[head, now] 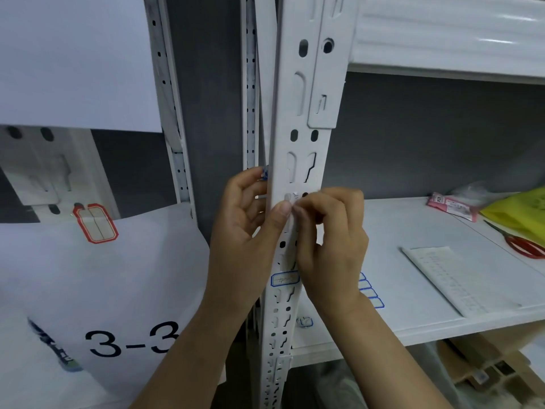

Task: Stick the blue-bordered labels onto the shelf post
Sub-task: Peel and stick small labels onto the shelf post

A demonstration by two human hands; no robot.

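Post (298, 160): one label (284, 279) stuck. Second label (294, 202) pinched against post by left hand (244, 231) and right hand (333, 231), apparently not yet pressed flat. Sheet (370, 293) holds more.

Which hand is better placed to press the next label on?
Probably right: the right hand pinches a small white piece at the shelf post front; the left hand grips a blue-edged piece beside it.

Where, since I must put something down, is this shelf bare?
The shelf is bare between the blue label sheet and the white strip, and behind them up to the pink packet. Its right end is crowded: yellow bag, red scissors.
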